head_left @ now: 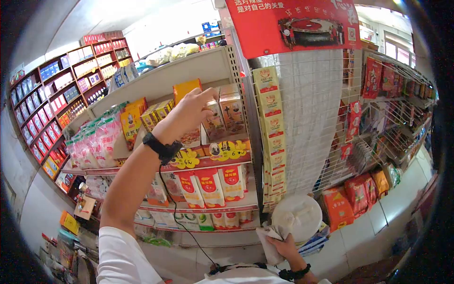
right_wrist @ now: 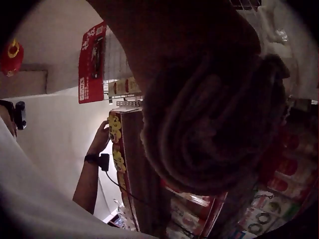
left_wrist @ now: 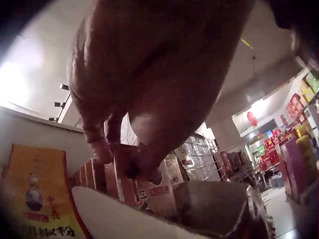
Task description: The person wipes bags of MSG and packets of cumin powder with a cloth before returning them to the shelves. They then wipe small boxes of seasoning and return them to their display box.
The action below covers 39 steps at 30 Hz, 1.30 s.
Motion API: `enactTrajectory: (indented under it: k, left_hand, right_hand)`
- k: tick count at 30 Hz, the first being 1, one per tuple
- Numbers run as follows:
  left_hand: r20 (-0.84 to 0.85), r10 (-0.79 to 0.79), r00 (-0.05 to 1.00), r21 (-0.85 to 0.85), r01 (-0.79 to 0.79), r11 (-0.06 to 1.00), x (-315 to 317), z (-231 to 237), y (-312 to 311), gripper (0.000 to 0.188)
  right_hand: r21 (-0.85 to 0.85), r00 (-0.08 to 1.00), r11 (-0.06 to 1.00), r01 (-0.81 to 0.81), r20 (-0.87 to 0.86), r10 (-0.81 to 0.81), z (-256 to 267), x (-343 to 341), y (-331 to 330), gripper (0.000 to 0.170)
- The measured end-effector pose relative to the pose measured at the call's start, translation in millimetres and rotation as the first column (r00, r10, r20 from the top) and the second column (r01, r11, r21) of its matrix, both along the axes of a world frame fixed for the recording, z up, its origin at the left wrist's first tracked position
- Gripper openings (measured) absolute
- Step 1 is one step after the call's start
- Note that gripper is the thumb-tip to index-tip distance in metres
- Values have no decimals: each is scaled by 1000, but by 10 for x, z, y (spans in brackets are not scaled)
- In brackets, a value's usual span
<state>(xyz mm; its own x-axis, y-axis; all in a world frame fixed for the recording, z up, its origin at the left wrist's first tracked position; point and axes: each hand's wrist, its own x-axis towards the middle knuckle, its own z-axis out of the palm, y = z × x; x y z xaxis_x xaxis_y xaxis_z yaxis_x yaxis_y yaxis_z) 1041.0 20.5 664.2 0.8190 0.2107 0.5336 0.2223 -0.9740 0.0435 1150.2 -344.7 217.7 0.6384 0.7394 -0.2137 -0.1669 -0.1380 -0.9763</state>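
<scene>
On the upper shelf, my left hand [head_left: 191, 109] reaches over small upright boxes [head_left: 231, 116]. The left wrist view has its fingers and thumb [left_wrist: 149, 172] bent down around the top of one box [left_wrist: 154, 196] in the row; the exact contact is in shadow. Low at the right, my right hand [head_left: 286, 247] grips a crumpled pale cloth [head_left: 270, 241], beside a round white lid-like object [head_left: 297, 217]. The folded cloth [right_wrist: 209, 134] looks dark and fills much of the right wrist view, hiding the fingers there.
Yellow bags [head_left: 134, 118] and pink-white bags [head_left: 97, 142] stand left of the boxes. Yellow price tags [head_left: 229, 150] line the shelf edge, with white-red bags [head_left: 210, 184] below. A wire rack [head_left: 312, 113] rises at the right. A cable [head_left: 175, 208] hangs from the left wrist.
</scene>
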Motion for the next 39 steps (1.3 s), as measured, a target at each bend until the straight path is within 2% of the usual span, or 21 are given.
enactTrajectory:
  k: [2,6,8,12,14,17,21,23,24,26,27,29,30,32,33,34,35,36,38,39]
  left_hand:
    - [-42,45,998,65,-42,997,-6,24,-1,44]
    - [-29,75,997,68,-73,995,70,-58,34,43]
    - [59,91,994,183,-101,978,75,-107,-6,52]
    - [113,138,984,287,-166,943,153,-145,-186,51]
    - [89,37,995,298,-62,952,163,-154,-193,50]
    - [122,-15,992,239,-15,971,197,-96,-275,42]
    - [85,20,996,193,-36,980,208,-112,-355,39]
    - [10,18,1000,41,-19,999,209,-129,-353,35]
    - [13,20,1000,40,-21,999,195,-141,-361,35]
    - [133,-24,991,75,14,997,175,-160,-387,47]
    - [138,-27,990,76,17,997,148,-141,-472,47]
    - [386,-131,913,25,132,991,32,-61,-794,41]
    - [387,-137,912,29,136,990,4,-78,-924,41]
    - [652,-277,706,-119,456,882,-56,-200,-1231,33]
    - [665,-265,698,-117,448,886,-127,-244,-1462,30]
    - [679,-252,689,-117,441,890,-188,-349,-1675,27]
    - [679,-256,688,-119,448,886,-198,-561,-1794,27]
    - [554,-362,750,-22,447,894,-192,-822,-1887,31]
    - [245,-507,826,175,476,862,-176,-1385,-2050,48]
    - [210,-495,843,-25,511,859,-174,-1667,-2128,49]
  right_hand:
    - [73,999,996,-49,-8,50,129,17,-28,48]
    - [95,998,993,-63,10,62,-24,50,-47,49]
    - [-5,993,998,-59,97,59,-82,72,-73,49]
    - [28,994,995,-100,55,99,-151,91,-97,49]
    - [-150,992,985,-88,80,101,-194,98,-138,49]
    - [-119,983,981,-154,83,164,302,54,-144,51]
    - [-26,984,989,-145,105,147,101,63,-126,53]
    - [-195,979,978,-79,169,112,176,43,-116,52]
    - [-197,979,977,-80,172,114,246,29,-113,52]
    - [53,988,993,-110,114,103,432,12,-93,50]
    - [54,988,993,-107,119,100,497,16,-72,50]
    - [-18,962,1000,16,271,-10,625,36,-15,47]
    - [-14,962,1000,21,273,-16,742,37,-31,47]
    - [177,979,963,203,-31,-201,1043,-5,-148,53]
    - [175,978,962,209,-34,-206,1189,-21,-163,53]
    - [268,954,916,300,-57,-295,1350,-32,-172,52]
    - [358,921,851,385,-86,-381,1490,-26,-171,50]
    - [443,879,767,464,-123,-460,1562,-13,-171,49]
    - [515,873,722,462,-120,-473,1516,99,-212,48]
    - [528,828,663,531,-157,-538,1494,117,-229,48]
